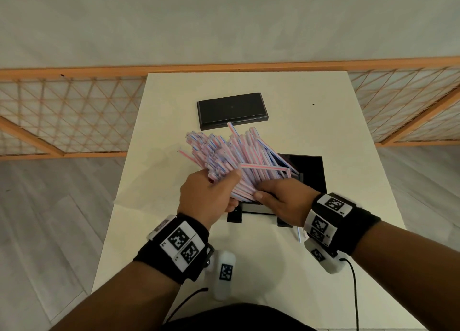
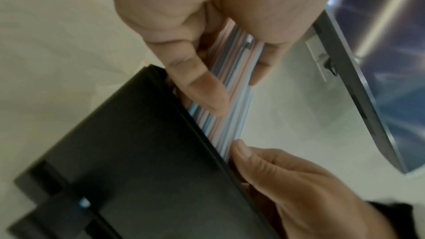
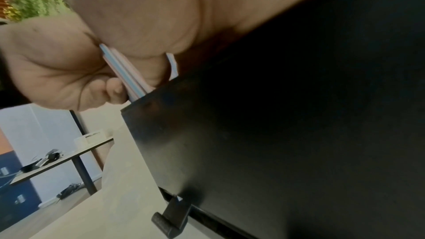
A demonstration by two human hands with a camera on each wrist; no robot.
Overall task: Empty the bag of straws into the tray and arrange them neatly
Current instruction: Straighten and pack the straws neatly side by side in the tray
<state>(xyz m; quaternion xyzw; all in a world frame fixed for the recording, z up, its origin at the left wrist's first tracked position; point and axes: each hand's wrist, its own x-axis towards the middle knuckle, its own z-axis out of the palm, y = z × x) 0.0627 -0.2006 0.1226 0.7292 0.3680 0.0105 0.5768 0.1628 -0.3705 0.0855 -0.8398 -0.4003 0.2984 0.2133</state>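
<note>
A thick bundle of pink-and-blue striped straws (image 1: 231,159) fans out away from me over the near table. My left hand (image 1: 221,188) grips its near end from the left, fingers curled round it. From the right, my right hand (image 1: 263,193) holds the same end, thumb on top. Under the bundle's right side sits the black tray (image 1: 311,173), partly hidden by hands and straws. In the left wrist view the straws (image 2: 225,101) run between the fingers (image 2: 200,86) down to the tray's wall (image 2: 142,161). The right wrist view shows straws (image 3: 128,72) entering the tray (image 3: 276,134).
A flat black lid (image 1: 232,110) lies on the white table (image 1: 348,121) beyond the straws. One loose straw (image 1: 298,234) lies by my right wrist. A wooden lattice screen (image 1: 62,111) runs behind the table. The table edges drop to grey floor on both sides.
</note>
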